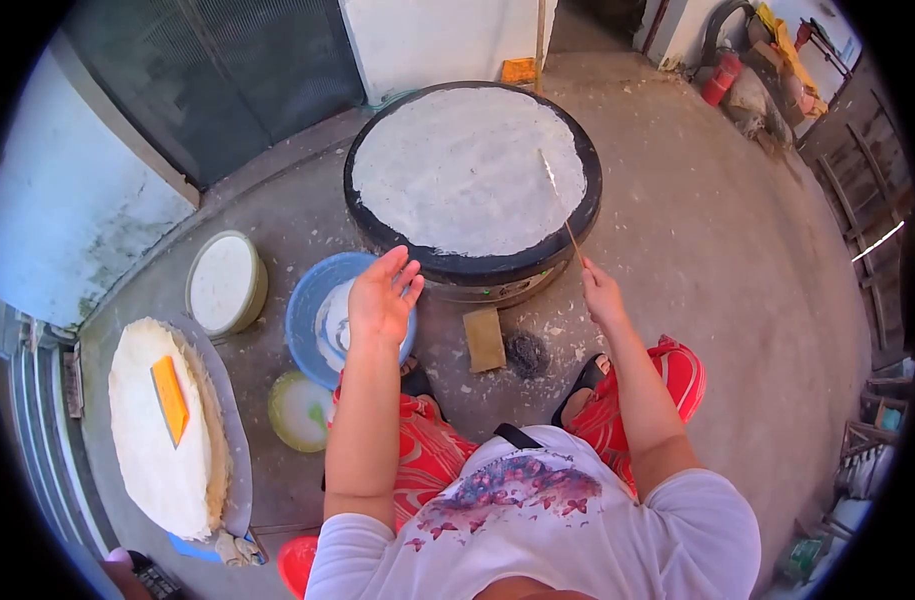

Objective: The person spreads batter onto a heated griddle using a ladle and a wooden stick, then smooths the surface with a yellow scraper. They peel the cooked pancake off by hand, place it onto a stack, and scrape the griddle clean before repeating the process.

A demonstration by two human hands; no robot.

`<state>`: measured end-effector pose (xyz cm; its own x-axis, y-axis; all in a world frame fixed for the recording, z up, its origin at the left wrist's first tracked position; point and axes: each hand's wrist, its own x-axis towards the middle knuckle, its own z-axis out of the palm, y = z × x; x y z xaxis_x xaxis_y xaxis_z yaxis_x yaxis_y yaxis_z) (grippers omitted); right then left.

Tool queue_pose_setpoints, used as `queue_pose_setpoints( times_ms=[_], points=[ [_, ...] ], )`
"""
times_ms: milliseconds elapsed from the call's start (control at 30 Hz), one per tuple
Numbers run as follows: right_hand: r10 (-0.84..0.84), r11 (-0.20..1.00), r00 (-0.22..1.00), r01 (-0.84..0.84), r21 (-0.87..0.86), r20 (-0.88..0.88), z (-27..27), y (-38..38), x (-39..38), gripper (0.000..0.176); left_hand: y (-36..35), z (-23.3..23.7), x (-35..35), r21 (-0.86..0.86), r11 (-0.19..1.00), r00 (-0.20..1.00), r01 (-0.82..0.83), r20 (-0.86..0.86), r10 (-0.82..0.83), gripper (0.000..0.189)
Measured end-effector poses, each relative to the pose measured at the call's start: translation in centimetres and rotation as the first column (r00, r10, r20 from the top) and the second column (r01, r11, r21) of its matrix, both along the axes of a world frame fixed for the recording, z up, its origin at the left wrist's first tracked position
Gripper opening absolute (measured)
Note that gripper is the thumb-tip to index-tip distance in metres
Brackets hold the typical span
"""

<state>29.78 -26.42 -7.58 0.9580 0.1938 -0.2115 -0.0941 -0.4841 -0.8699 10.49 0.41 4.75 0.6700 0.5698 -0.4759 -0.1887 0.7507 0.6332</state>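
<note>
A large round black griddle [455, 268] stands in front of me, its top covered by a thin white layer of batter [467, 170]. My right hand [601, 292] is closed round the lower end of a thin stick [569, 232], whose white-coated tip lies over the right part of the layer. My left hand [385, 298] is raised at the griddle's near left edge, palm up, fingers apart, holding nothing. Beneath it is a blue basin [302, 318] with white batter inside.
Left of the basin are a bucket of white liquid [259, 300], a green bowl [285, 425] and a stack of pale flat sheets [142, 430] bearing an orange scraper [169, 400]. A brown block [484, 340] and a dark scouring ball [526, 354] lie before the griddle.
</note>
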Motion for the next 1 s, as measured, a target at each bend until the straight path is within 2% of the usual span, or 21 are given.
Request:
queue_pose_setpoints(
  times_ms=[67, 100, 167, 300, 367, 400, 467, 500, 567, 667, 900, 967, 1000],
  points=[
    [0.101, 0.992, 0.987, -0.091, -0.086, 0.125, -1.6, 0.4, 1.2, 0.034, -0.3, 0.5, 0.0, 0.035, 0.999, 1.000, -0.016, -0.007, 0.016, 0.032],
    [0.101, 0.992, 0.987, -0.091, -0.089, 0.124, -0.6, 0.9, 1.1, 0.034, -0.4, 0.4, -0.1, 0.032, 0.999, 1.000, -0.015, -0.008, 0.016, 0.032],
    [0.082, 0.993, 0.996, -0.079, -0.086, 0.032, 2.5, 2.2, 0.1, 0.037, -0.4, 0.3, -0.2, 0.010, 1.000, 1.000, -0.003, 0.008, 0.003, 0.032],
    [0.085, 0.995, 0.996, -0.086, -0.057, -0.016, 2.6, 1.9, 0.0, 0.036, -0.5, 0.1, -0.2, -0.010, 1.000, 1.000, 0.002, 0.022, -0.002, 0.032],
    [0.076, 0.996, 0.975, -0.082, -0.020, -0.208, 3.4, 1.3, -0.4, 0.037, -0.4, -0.1, -0.2, 0.006, 1.000, 0.999, 0.006, 0.033, -0.006, 0.032],
    [0.076, 0.996, 0.975, -0.082, -0.020, -0.207, 3.9, 0.8, -0.4, 0.037, -0.4, 0.0, -0.3, 0.006, 1.000, 0.999, 0.006, 0.035, -0.006, 0.032],
    [0.080, 0.973, 0.893, 0.026, 0.229, -0.442, 5.0, -0.5, -0.3, 0.040, -0.4, 0.4, -0.4, 0.015, 1.000, 0.999, -0.006, 0.031, 0.006, 0.032],
    [0.080, 0.973, 0.895, 0.025, 0.229, -0.439, 5.5, -0.7, -0.6, 0.040, -0.3, 0.3, -0.5, 0.015, 1.000, 0.999, -0.006, 0.035, 0.006, 0.032],
    [0.069, 0.926, 0.920, 0.084, 0.367, -0.385, 6.1, -1.0, -1.3, 0.042, 0.2, 0.2, -0.8, 0.006, 1.000, 0.998, -0.003, 0.061, 0.002, 0.030],
    [0.100, 0.908, 0.928, 0.063, 0.415, -0.359, 6.8, -1.0, -2.2, 0.040, 0.3, 0.7, -1.4, 0.016, 0.999, 0.996, -0.052, 0.074, 0.051, 0.030],
    [0.181, 0.911, 0.910, -0.012, 0.412, -0.374, 8.4, -0.2, -4.0, 0.041, 2.3, 2.4, -4.4, 0.030, 0.963, 0.955, -0.269, 0.137, 0.262, 0.032],
    [0.311, 0.921, 0.889, -0.194, 0.338, -0.336, 9.3, 0.6, -5.2, 0.041, 3.9, 2.4, -6.5, 0.031, 0.954, 0.925, -0.299, 0.255, 0.282, 0.031],
    [0.328, 0.919, 0.881, -0.213, 0.332, -0.341, 9.2, 1.1, -5.8, 0.041, 4.3, 2.4, -7.6, 0.025, 0.947, 0.920, -0.320, 0.249, 0.304, 0.031]
  ],
)
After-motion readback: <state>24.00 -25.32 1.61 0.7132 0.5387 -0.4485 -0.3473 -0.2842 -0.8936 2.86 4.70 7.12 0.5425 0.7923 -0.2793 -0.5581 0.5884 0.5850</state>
